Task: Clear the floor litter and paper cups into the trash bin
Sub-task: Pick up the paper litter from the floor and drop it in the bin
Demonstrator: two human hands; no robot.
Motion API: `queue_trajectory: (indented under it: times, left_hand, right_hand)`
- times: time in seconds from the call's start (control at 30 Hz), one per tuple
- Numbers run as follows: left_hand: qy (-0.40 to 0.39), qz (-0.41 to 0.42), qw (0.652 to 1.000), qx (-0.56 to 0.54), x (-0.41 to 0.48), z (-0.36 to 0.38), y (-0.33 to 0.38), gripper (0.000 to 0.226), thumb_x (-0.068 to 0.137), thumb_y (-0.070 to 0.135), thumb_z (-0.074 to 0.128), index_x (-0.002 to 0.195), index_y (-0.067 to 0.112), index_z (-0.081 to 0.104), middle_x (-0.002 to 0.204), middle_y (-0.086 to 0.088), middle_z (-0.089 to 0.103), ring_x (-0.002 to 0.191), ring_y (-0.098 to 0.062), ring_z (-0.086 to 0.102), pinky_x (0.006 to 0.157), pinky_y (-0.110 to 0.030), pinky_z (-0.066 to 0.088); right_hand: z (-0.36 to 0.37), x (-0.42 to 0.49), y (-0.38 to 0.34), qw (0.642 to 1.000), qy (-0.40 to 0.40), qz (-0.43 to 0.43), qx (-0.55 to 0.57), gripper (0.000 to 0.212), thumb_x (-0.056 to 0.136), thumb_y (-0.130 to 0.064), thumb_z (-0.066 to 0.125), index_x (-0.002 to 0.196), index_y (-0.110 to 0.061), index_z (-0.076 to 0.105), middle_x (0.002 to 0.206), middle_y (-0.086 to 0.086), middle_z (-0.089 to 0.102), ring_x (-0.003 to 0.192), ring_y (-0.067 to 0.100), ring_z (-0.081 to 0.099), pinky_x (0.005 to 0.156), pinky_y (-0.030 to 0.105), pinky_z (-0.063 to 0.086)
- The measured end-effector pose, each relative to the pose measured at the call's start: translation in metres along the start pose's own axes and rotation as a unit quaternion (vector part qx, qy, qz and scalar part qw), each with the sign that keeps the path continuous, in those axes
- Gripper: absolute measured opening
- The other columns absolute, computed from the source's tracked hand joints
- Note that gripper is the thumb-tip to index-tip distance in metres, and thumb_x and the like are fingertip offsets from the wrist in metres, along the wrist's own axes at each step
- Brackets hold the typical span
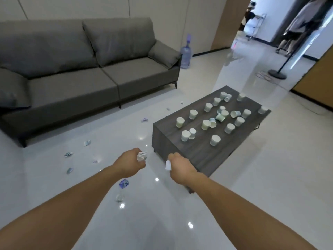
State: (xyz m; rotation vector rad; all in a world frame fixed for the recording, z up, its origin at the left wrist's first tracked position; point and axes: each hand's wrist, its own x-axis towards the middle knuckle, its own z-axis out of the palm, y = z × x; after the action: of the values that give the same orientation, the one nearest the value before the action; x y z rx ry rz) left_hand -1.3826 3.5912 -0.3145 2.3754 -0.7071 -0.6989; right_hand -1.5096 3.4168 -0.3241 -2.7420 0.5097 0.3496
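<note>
1. Both forearms reach forward from the lower edge, roughly parallel, above the glossy floor [234, 177].
2. Between them a blue wrapper [123, 183] lies on the floor, with a pale crumpled scrap [119, 196] just nearer.
3. Left hand [129, 164]: fingers curled round a crumpled paper wad [142, 156]. Right hand [180, 165]: fingers curled, pinching a white scrap [168, 165].
4. Step in hand, as judged: gathering floor litter. With both hands occupied, the next move probably calls for carrying the load to the trash bin, which is not in view.
5. Further scraps [68, 154] lie toward the sofa [72, 78].
6. Paper cups [215, 140], some upright and some toppled, stand on the counter [198, 152], untouched.
</note>
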Motion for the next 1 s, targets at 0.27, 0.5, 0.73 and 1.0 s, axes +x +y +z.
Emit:
queue_trajectory:
  times: [0.27,0.5,0.73,1.0]
  left_hand:
    - [-0.081,0.127,0.986,0.072,0.049,0.141,0.207,0.02,0.084,0.033,0.06,0.097,0.02,0.053,0.088,0.001,0.062,0.079,-0.017,0.061,0.064,-0.03,0.051]
    - [-0.183,0.234,0.95,0.096,0.068,0.29,0.38,0.015,0.083,0.032,0.061,0.085,0.022,0.05,0.083,0.003,0.06,0.07,-0.011,0.057,0.057,-0.023,0.043]
    - [-0.253,0.298,0.911,0.127,0.117,0.405,0.508,0.016,0.081,0.031,0.059,0.091,0.021,0.054,0.083,-0.001,0.064,0.072,-0.02,0.062,0.063,-0.037,0.053]
    - [-0.325,0.365,0.86,0.143,0.206,0.521,0.675,0.022,0.084,0.031,0.06,0.101,0.018,0.055,0.093,-0.003,0.064,0.082,-0.022,0.063,0.069,-0.034,0.051]
  right_hand:
    - [-0.06,-0.103,0.202,0.988,0.037,0.13,0.074,0.037,0.083,-0.059,0.055,0.073,-0.024,0.046,0.08,-0.002,0.059,0.077,0.021,0.057,0.058,0.03,0.038]
    - [-0.084,-0.214,0.39,0.95,0.112,0.281,0.071,0.052,0.09,-0.064,0.029,0.063,-0.022,0.045,0.07,-0.004,0.055,0.073,0.022,0.056,0.062,0.03,0.036]
    - [-0.094,-0.256,0.537,0.908,0.115,0.387,0.113,0.043,0.1,-0.039,0.029,0.061,-0.025,0.038,0.072,0.001,0.053,0.073,0.024,0.052,0.067,0.029,0.036]
    - [-0.155,-0.267,0.711,0.858,0.152,0.478,0.109,0.044,0.102,-0.042,0.026,0.068,-0.022,0.045,0.065,-0.004,0.048,0.07,0.024,0.05,0.063,0.03,0.034]
